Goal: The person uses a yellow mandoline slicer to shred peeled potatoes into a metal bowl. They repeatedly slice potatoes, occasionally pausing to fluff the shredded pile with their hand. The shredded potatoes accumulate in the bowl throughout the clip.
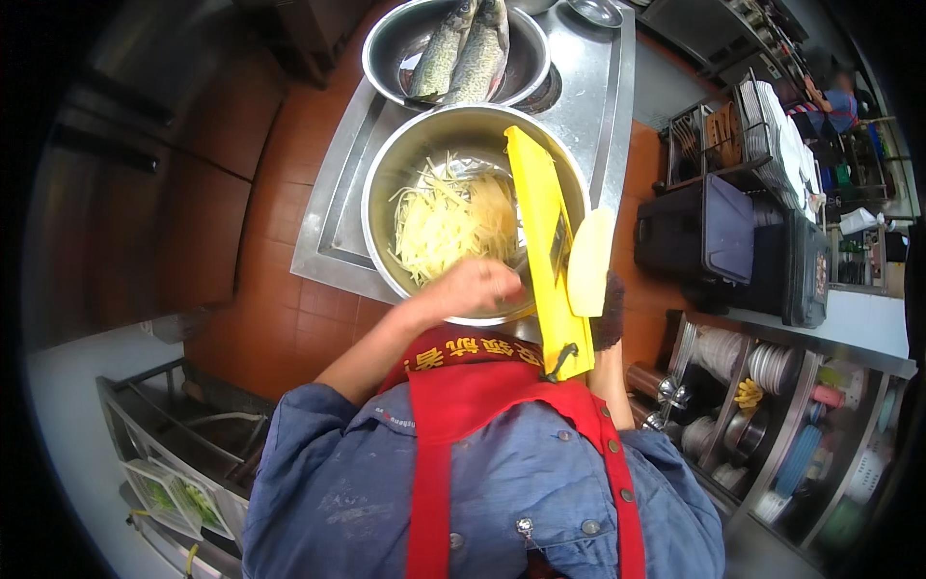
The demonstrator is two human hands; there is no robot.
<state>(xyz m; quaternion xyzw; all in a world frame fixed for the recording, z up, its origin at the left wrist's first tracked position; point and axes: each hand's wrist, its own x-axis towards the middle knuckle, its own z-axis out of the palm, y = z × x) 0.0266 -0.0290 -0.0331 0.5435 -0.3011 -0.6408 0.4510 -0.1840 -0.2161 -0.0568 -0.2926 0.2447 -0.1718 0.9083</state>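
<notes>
A large steel bowl (375,239) holds a heap of pale yellow shreds (438,228), apparently potato. My left hand (481,286) is bare and blurred over the bowl's near side, fingers curled; nothing shows in its grasp. A yellow mandoline slicer (539,239) slants across the right side of the bowl, its lower end by my apron. Against the slicer's right side stands a pale yellow peeled piece (589,264), probably potato. Behind it is my right hand (613,311) in a dark knit glove, seemingly gripping the piece, with most fingers hidden.
Two whole fish (470,61) lie in a second steel bowl (372,69) beyond, on the same steel table (611,108). A small metal dish (597,11) sits at the far corner. Dark bins (673,224) and dish shelves (781,405) stand right. A person (839,101) is farther off.
</notes>
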